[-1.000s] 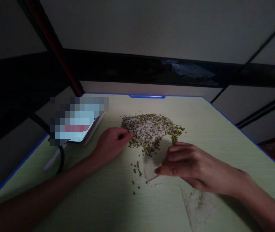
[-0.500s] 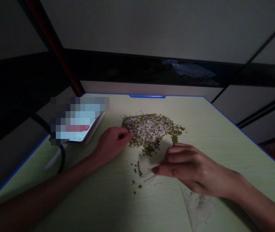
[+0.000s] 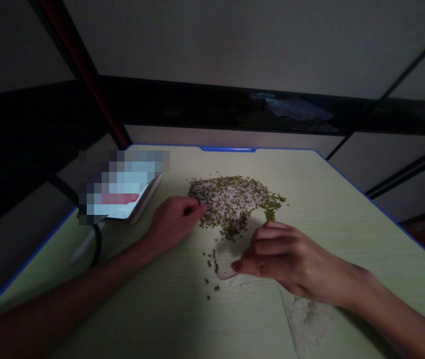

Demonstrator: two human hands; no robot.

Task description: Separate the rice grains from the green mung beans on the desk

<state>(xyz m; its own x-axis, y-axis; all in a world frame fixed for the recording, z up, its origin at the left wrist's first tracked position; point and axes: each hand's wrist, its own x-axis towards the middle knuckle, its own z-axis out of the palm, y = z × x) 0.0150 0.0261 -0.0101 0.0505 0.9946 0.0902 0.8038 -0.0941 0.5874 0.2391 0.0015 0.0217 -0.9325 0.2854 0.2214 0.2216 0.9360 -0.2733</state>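
Observation:
A heap of small green beans mixed with white grains lies in the middle of the table. My left hand rests at the heap's left edge, fingers curled and thumb closed against them; whether anything is between them is hidden. Just in front of the heap, my right hand pinches a thin, see-through piece with a rounded edge, held low over the tabletop. Its kind is unclear, and my fingers cover part of it. Several loose beans lie to the left of that piece.
A device with a lit, blurred screen stands at the left, a dark cable beside it. Under my right forearm lies a clear, flat sheet or bag with whitish bits. Behind the blue-edged table stand pale cabinet panels.
My right hand has shifted slightly left, and the see-through piece's rounded edge now shows more sharply. My left hand and the heap look unchanged.

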